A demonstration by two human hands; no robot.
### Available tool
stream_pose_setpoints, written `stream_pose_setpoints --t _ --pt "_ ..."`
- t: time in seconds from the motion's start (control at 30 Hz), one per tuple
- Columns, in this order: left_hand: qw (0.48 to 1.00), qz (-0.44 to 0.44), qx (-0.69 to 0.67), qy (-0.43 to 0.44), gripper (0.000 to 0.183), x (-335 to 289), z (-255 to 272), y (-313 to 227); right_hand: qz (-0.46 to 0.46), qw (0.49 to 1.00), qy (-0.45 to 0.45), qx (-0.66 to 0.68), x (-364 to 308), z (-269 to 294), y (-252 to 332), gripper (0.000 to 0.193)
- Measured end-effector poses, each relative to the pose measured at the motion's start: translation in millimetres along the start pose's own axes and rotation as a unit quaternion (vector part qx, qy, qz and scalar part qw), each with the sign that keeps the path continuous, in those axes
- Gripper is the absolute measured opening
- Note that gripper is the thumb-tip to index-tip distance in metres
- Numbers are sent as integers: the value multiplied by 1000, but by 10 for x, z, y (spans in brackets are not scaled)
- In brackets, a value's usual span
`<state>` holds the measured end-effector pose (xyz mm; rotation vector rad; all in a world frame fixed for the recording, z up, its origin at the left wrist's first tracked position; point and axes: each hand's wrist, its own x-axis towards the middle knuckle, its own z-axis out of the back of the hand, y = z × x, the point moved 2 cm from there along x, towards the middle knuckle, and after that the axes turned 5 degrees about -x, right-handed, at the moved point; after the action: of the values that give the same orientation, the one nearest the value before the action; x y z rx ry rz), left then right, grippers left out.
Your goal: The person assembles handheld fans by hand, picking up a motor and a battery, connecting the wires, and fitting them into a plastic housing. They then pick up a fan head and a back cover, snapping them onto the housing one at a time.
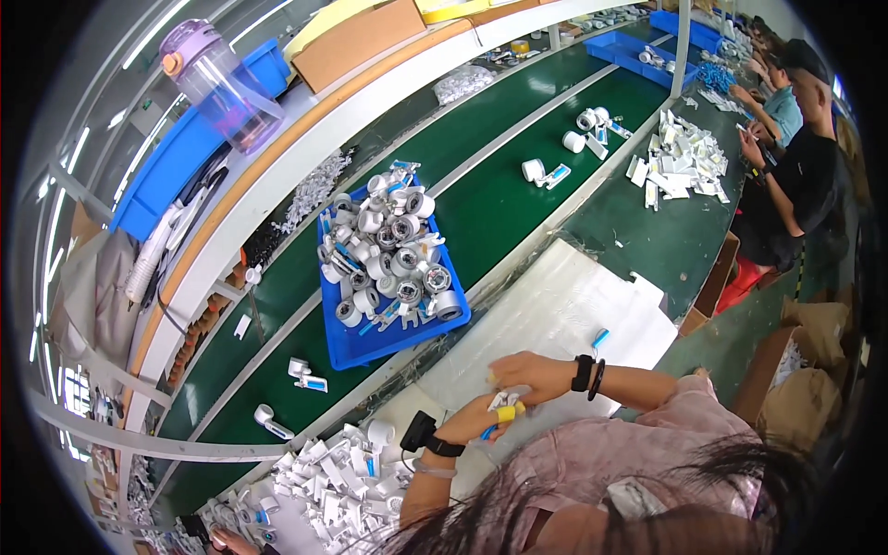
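Both hands meet over the white sheet [564, 314] in front of me. My left hand [465, 422] is closed around a small white plastic part [504, 400]. A bit of blue shows below its fingers, and a yellow wrap covers one finger. Just above and to the right, my right hand [529, 372] is bent in against the left, its fingers closed. What its fingertips pinch is too small to make out. A small blue-and-white piece [601, 339] lies on the sheet, right of my right hand.
A blue tray [393, 348] heaped with white round fittings stands on the green conveyor belt [499, 217]. White parts [347, 481] pile up at lower left, more [684, 162] at upper right. A purple-lidded bottle [222, 88] stands on the shelf. Co-workers [795, 157] sit along the right.
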<state>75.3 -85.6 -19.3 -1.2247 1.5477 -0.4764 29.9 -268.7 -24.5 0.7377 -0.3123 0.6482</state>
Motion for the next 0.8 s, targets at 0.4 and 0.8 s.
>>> stream_pose_setpoints --t 0.4,0.8 --pt "982 5 157 -109 29 -505 67 -87 -314 811 270 412 -98 129 357 29" --pt "907 -254 76 -328 22 -255 41 9 -208 974 -86 30 4 -99 355 12"
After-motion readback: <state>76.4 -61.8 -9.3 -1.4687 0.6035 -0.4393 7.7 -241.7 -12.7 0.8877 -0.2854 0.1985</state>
